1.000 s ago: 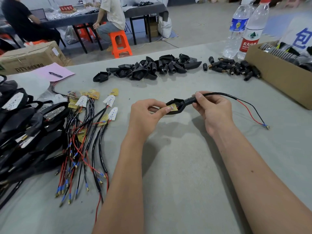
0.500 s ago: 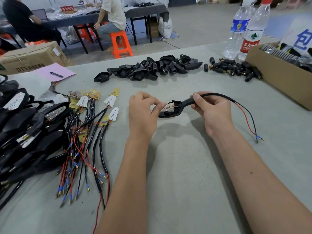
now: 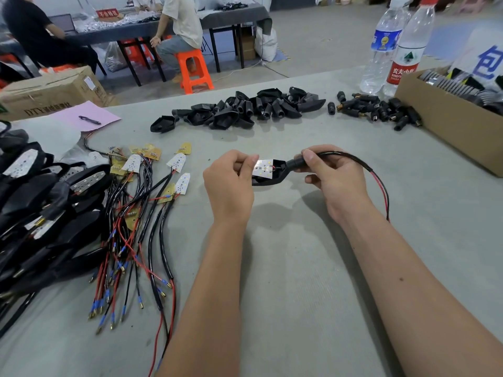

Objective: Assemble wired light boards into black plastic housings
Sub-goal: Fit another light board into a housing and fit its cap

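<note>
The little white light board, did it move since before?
Yes. The light board flipped white side up and tipped away from the table, pinched by the left hand.

I count two water bottles [image 3: 392,47] just left of the cardboard box [image 3: 446,118], one pen [image 3: 89,120] on one pink sheet [image 3: 92,110], and two people seated beyond; loose housings [image 3: 239,110] are too heaped to count.
</note>
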{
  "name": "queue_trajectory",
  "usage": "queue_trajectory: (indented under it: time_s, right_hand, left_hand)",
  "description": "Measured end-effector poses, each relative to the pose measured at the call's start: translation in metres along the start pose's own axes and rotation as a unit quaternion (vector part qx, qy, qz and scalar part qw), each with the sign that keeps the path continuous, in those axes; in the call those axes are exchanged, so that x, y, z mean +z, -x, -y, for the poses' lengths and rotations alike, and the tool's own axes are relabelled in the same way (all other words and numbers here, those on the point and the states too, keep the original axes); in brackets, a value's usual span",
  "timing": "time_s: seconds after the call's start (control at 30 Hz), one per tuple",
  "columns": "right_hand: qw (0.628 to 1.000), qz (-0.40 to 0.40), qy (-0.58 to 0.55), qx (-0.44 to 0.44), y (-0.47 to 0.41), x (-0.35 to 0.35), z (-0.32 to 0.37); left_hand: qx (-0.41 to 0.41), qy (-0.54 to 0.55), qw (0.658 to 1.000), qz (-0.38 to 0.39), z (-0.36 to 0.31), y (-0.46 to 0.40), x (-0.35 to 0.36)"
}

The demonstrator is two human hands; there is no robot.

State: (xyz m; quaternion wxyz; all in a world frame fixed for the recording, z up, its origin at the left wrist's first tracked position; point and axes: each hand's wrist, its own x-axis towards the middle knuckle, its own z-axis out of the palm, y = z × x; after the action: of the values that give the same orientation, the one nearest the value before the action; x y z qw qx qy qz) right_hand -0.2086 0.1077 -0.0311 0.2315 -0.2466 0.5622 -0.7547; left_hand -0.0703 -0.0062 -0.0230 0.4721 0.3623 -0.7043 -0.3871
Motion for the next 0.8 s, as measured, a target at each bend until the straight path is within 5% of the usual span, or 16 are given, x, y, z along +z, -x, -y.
queue_trajectory:
  time_s: [0.17,0.33,0.8]
  right_hand:
    - [0.997,-0.029,0.054,-0.048,-0.003,-0.001,-0.001]
    - [0.999,-0.026,-0.040,-0.016,-0.003,-0.002,-0.003]
    - [0.992,-0.032,-0.111,0.042,-0.001,0.003,-0.005]
  left_hand:
    - [-0.105,0.029,0.994,0.030,0.004,-0.001,-0.002]
    - [-0.218,0.178,0.959,0.045,0.002,-0.002,-0.004]
    - [-0.202,0.108,0.971,-0.066,-0.005,0.009,0.013]
